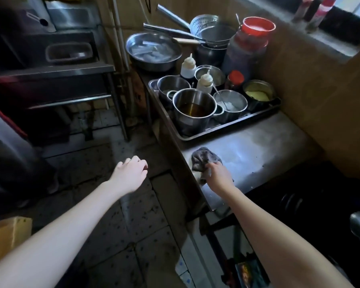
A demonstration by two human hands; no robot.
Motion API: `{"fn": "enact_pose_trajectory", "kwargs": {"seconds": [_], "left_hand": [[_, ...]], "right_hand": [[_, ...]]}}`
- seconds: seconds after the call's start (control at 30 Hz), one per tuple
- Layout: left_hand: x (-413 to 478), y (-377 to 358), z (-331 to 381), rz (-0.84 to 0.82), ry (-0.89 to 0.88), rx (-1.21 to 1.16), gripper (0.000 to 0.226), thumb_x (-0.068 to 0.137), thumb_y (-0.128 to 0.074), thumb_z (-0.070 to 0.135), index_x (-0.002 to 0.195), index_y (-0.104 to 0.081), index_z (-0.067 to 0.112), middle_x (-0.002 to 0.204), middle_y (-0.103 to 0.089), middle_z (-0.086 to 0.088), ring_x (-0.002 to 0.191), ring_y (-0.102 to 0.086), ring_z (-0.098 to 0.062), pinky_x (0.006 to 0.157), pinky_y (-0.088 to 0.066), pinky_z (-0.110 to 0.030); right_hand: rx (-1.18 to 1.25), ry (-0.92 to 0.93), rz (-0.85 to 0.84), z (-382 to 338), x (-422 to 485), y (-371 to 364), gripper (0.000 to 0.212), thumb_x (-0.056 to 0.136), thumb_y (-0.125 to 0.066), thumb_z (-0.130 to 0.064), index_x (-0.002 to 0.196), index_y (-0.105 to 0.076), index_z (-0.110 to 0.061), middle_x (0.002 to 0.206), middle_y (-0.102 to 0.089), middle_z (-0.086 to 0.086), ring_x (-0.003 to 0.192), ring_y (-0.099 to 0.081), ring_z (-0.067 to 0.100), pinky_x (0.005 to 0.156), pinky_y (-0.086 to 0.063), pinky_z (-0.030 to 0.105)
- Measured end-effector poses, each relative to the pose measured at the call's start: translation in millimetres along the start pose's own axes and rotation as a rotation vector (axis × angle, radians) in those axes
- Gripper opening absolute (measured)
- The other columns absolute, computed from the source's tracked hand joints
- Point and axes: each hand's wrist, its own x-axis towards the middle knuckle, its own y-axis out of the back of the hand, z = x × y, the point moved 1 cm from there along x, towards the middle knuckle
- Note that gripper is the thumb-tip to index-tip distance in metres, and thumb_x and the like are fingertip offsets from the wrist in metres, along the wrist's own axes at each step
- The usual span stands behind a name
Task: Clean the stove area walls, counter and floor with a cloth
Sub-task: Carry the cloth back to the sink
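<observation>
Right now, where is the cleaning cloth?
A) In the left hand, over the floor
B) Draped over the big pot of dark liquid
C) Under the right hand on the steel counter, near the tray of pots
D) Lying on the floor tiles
C: the right hand grips the grey cloth on the steel counter, just in front of the tray; the left hand hangs over the floor holding nothing.
</observation>
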Motion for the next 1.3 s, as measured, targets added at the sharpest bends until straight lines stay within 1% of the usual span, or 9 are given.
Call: {"fn": "enact_pose_trajectory", "kwargs": {"seconds": [0.1, 0.2, 0.27, 0.4, 0.5, 0.63, 0.73, 1.0, 1.3], "left_hand": [[24, -4, -3, -0.015, -0.018, 0.017, 0.029, 0.098, -0.036, 0.032, 0.119, -0.052, 0.021, 0.122, -0.049, -0.002, 0.114, -0.047, -0.023, 0.094, -0.038, -0.037], [45, -5, -4, -0.022, -0.015, -0.001, 0.029, 0.098, -0.035, 0.032, 0.120, -0.052, 0.021, 0.122, -0.049, -0.001, 0.114, -0.047, -0.023, 0.094, -0.038, -0.037], [57, -8, -5, -0.034, -0.015, -0.003, 0.029, 0.098, -0.034, 0.031, 0.119, -0.052, 0.022, 0.122, -0.049, -0.001, 0.114, -0.047, -0.023, 0.094, -0.038, -0.037], [72, -15, -10, -0.054, -0.021, -0.015, 0.028, 0.098, -0.035, 0.031, 0.119, -0.053, 0.022, 0.121, -0.049, -0.002, 0.115, -0.047, -0.024, 0.093, -0.038, -0.037], [78, -18, -15, -0.067, -0.008, -0.019, 0.029, 0.098, -0.036, 0.031, 0.119, -0.053, 0.021, 0.122, -0.050, -0.002, 0.115, -0.047, -0.024, 0.093, -0.038, -0.038], [80, -14, -26, -0.090, 0.027, -0.026, 0.029, 0.098, -0.034, 0.031, 0.119, -0.052, 0.022, 0.123, -0.049, -0.002, 0.117, -0.046, -0.024, 0.095, -0.037, -0.038], [78, -3, -42, -0.082, 0.071, -0.020, 0.029, 0.098, -0.034, 0.032, 0.119, -0.052, 0.022, 0.123, -0.049, -0.003, 0.116, -0.046, -0.024, 0.095, -0.038, -0.039], [70, 37, -114, -0.033, 0.240, -0.031, 0.027, 0.098, -0.038, 0.031, 0.119, -0.054, 0.023, 0.124, -0.049, -0.003, 0.117, -0.045, -0.025, 0.096, -0.036, -0.040], [118, 80, -229, 0.063, 0.329, -0.049, 0.025, 0.097, -0.038, 0.031, 0.114, -0.055, 0.023, 0.122, -0.051, -0.002, 0.115, -0.047, -0.024, 0.095, -0.036, -0.039]], "right_hand": [[0.023, -0.051, -0.051, 6, 30, -9, 0.036, 0.079, -0.055, -0.016, 0.115, -0.056, -0.016, 0.119, -0.052, 0.009, 0.108, -0.053, 0.033, 0.086, -0.046, 0.038], [0.017, -0.089, -0.113, 7, 52, -17, 0.051, 0.079, -0.060, -0.024, 0.128, -0.048, -0.023, 0.129, -0.045, 0.010, 0.115, -0.049, 0.035, 0.094, -0.045, 0.044], [0.004, -0.092, -0.124, 9, 62, -24, 0.054, 0.081, -0.061, -0.028, 0.132, -0.045, -0.024, 0.132, -0.043, 0.012, 0.117, -0.046, 0.038, 0.096, -0.044, 0.045], [0.031, -0.094, -0.072, 10, 73, -30, 0.042, 0.080, -0.062, -0.020, 0.121, -0.055, -0.020, 0.122, -0.050, 0.014, 0.108, -0.049, 0.039, 0.091, -0.044, 0.039], [0.044, -0.067, -0.040, 4, 71, -32, 0.035, 0.079, -0.056, -0.011, 0.112, -0.061, -0.018, 0.113, -0.055, 0.015, 0.102, -0.055, 0.037, 0.084, -0.046, 0.037], [0.081, -0.001, -0.045, -14, 64, -35, 0.038, 0.081, -0.054, -0.007, 0.117, -0.061, -0.018, 0.114, -0.057, 0.014, 0.104, -0.055, 0.035, 0.084, -0.046, 0.035], [0.140, 0.089, -0.055, -38, 67, -35, 0.038, 0.081, -0.058, -0.009, 0.117, -0.062, -0.016, 0.116, -0.058, 0.014, 0.105, -0.056, 0.034, 0.088, -0.046, 0.035], [0.183, 0.280, -0.040, -137, 103, -29, 0.035, 0.082, -0.052, -0.002, 0.111, -0.066, -0.018, 0.103, -0.058, 0.007, 0.097, -0.057, 0.030, 0.079, -0.048, 0.035], [0.186, 0.376, 0.007, -258, 191, -15, 0.034, 0.081, -0.058, -0.008, 0.111, -0.067, -0.022, 0.113, -0.059, 0.002, 0.103, -0.058, 0.025, 0.084, -0.050, 0.032]]}}
